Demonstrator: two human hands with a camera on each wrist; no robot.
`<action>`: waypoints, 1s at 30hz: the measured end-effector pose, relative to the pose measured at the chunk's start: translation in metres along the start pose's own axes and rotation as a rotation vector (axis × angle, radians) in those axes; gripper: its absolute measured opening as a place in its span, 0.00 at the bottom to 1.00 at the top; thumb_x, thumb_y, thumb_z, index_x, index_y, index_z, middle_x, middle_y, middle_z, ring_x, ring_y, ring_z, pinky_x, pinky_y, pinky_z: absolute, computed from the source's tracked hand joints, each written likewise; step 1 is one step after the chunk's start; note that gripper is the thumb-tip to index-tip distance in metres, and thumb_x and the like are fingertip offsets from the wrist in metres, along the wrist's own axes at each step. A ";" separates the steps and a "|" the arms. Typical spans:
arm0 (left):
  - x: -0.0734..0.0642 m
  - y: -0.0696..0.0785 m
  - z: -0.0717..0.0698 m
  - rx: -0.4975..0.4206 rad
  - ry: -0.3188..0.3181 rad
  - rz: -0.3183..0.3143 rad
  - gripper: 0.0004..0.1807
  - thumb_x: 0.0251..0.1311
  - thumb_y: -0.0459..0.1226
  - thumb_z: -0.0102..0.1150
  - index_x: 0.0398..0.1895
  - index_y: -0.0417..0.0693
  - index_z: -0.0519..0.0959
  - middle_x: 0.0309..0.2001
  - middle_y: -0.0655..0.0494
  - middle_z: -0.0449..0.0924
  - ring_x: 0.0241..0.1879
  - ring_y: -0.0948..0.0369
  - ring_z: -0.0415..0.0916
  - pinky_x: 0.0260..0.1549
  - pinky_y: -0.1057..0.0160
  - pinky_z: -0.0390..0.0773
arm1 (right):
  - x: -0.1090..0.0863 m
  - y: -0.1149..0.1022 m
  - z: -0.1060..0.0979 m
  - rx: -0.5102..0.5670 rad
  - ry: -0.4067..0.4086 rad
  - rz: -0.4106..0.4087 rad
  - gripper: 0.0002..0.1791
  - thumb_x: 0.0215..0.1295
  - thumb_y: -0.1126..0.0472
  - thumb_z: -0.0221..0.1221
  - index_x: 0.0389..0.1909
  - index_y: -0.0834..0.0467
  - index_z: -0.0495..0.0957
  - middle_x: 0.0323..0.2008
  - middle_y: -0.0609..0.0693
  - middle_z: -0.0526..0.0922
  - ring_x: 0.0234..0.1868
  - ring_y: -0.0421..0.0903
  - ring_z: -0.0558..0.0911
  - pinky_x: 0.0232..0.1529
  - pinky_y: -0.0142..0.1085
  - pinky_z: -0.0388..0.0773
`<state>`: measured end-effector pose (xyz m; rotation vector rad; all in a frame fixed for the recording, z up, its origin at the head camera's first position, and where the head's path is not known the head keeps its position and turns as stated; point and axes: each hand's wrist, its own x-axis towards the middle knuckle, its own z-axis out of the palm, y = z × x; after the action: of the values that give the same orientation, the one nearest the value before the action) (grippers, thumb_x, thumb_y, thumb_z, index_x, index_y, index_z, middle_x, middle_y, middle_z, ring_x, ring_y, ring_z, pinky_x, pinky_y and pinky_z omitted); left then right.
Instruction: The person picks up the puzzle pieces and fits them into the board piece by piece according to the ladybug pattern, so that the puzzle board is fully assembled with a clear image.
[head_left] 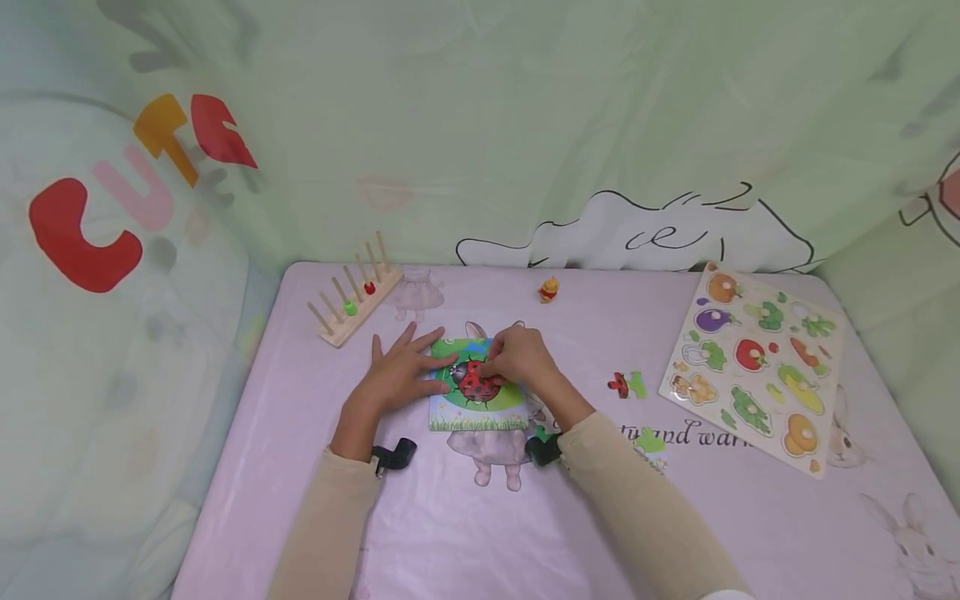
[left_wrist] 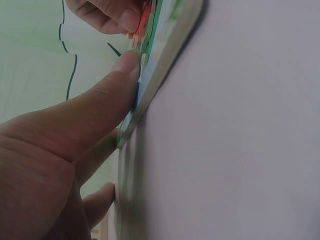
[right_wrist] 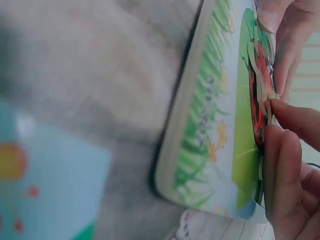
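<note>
A ladybug jigsaw puzzle [head_left: 480, 422] lies in a square, grass-bordered board on the table. My left hand [head_left: 395, 375] has its fingers spread along the board's left side, with fingertips touching the picture; in the left wrist view the thumb [left_wrist: 105, 95] rests against the board's edge. Over the ladybug's upper right, my right hand [head_left: 521, 358] pinches a red puzzle piece [right_wrist: 268, 106] between thumb and fingers, right at the picture's surface. Its fingers hide part of the piece. Several pieces in the ladybug area stand slightly raised in the right wrist view.
Right of the board lie a red-and-black piece [head_left: 618, 385] and green pieces [head_left: 651, 439], partly behind the right sleeve. A wooden peg rack [head_left: 365, 317] with green and red beads stands back left. A small yellow bear figure [head_left: 549, 290] and a vegetable puzzle board [head_left: 720, 417] are farther right.
</note>
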<state>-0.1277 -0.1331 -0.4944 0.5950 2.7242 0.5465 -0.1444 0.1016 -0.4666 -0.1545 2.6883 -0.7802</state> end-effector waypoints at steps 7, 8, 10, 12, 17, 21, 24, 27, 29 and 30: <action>0.000 0.000 0.000 -0.007 0.008 0.012 0.31 0.60 0.60 0.65 0.67 0.74 0.75 0.81 0.65 0.54 0.83 0.45 0.36 0.68 0.20 0.31 | -0.001 0.011 -0.010 -0.028 -0.025 -0.103 0.14 0.57 0.47 0.74 0.37 0.52 0.87 0.29 0.47 0.81 0.34 0.46 0.76 0.31 0.34 0.71; 0.000 0.000 0.000 -0.009 0.008 0.012 0.31 0.60 0.60 0.65 0.68 0.74 0.75 0.81 0.65 0.54 0.83 0.45 0.36 0.68 0.20 0.31 | 0.000 0.013 -0.011 -0.027 -0.039 -0.131 0.14 0.58 0.49 0.74 0.40 0.51 0.88 0.30 0.47 0.81 0.35 0.45 0.76 0.32 0.35 0.72; 0.000 0.000 0.000 -0.012 0.004 0.009 0.31 0.60 0.60 0.65 0.68 0.75 0.75 0.81 0.65 0.53 0.83 0.45 0.36 0.68 0.21 0.30 | 0.000 0.017 -0.012 -0.034 -0.080 -0.190 0.16 0.58 0.52 0.74 0.47 0.50 0.90 0.32 0.47 0.83 0.37 0.45 0.77 0.36 0.36 0.73; 0.000 0.000 0.000 -0.014 0.003 0.010 0.31 0.60 0.60 0.65 0.68 0.75 0.75 0.81 0.65 0.53 0.83 0.45 0.35 0.68 0.20 0.30 | 0.001 0.021 -0.013 -0.045 -0.120 -0.246 0.18 0.57 0.55 0.75 0.50 0.50 0.89 0.35 0.47 0.85 0.40 0.44 0.77 0.41 0.37 0.75; -0.001 -0.002 0.001 -0.020 0.000 0.010 0.31 0.60 0.60 0.65 0.68 0.75 0.74 0.82 0.66 0.52 0.83 0.46 0.34 0.68 0.21 0.29 | 0.002 0.023 -0.013 -0.084 -0.163 -0.279 0.21 0.54 0.55 0.77 0.51 0.49 0.89 0.41 0.48 0.86 0.43 0.45 0.79 0.47 0.40 0.77; -0.001 -0.003 0.001 -0.029 0.005 0.012 0.31 0.60 0.60 0.66 0.68 0.74 0.75 0.81 0.65 0.53 0.83 0.45 0.35 0.68 0.21 0.29 | 0.005 0.021 -0.010 -0.124 -0.160 -0.279 0.21 0.53 0.51 0.77 0.50 0.47 0.89 0.40 0.47 0.87 0.42 0.44 0.78 0.45 0.39 0.77; 0.000 -0.003 0.002 -0.041 0.010 0.011 0.31 0.60 0.59 0.66 0.67 0.74 0.75 0.81 0.65 0.53 0.83 0.45 0.35 0.67 0.20 0.28 | 0.007 0.019 -0.009 -0.161 -0.157 -0.274 0.22 0.51 0.46 0.77 0.49 0.46 0.89 0.40 0.45 0.88 0.43 0.44 0.77 0.46 0.39 0.76; 0.000 -0.001 0.001 -0.047 0.019 0.010 0.30 0.61 0.59 0.66 0.67 0.72 0.76 0.81 0.63 0.54 0.83 0.44 0.35 0.66 0.19 0.28 | 0.007 0.017 -0.008 -0.175 -0.147 -0.264 0.22 0.49 0.45 0.78 0.47 0.46 0.90 0.42 0.46 0.89 0.46 0.46 0.78 0.48 0.41 0.78; 0.001 0.001 0.001 -0.051 0.038 0.004 0.29 0.61 0.60 0.65 0.66 0.70 0.78 0.81 0.62 0.56 0.83 0.44 0.37 0.64 0.17 0.30 | 0.006 0.016 -0.008 -0.176 -0.138 -0.257 0.21 0.50 0.45 0.78 0.46 0.46 0.91 0.44 0.47 0.89 0.48 0.47 0.78 0.50 0.42 0.78; 0.001 0.004 0.001 -0.049 0.051 -0.005 0.29 0.62 0.61 0.64 0.66 0.69 0.78 0.81 0.61 0.57 0.83 0.45 0.38 0.64 0.17 0.30 | 0.006 0.016 -0.008 -0.173 -0.134 -0.257 0.21 0.50 0.46 0.78 0.45 0.46 0.91 0.44 0.47 0.89 0.48 0.47 0.79 0.51 0.43 0.78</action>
<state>-0.1271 -0.1284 -0.4937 0.5698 2.7502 0.6329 -0.1531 0.1177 -0.4705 -0.5828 2.6356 -0.5816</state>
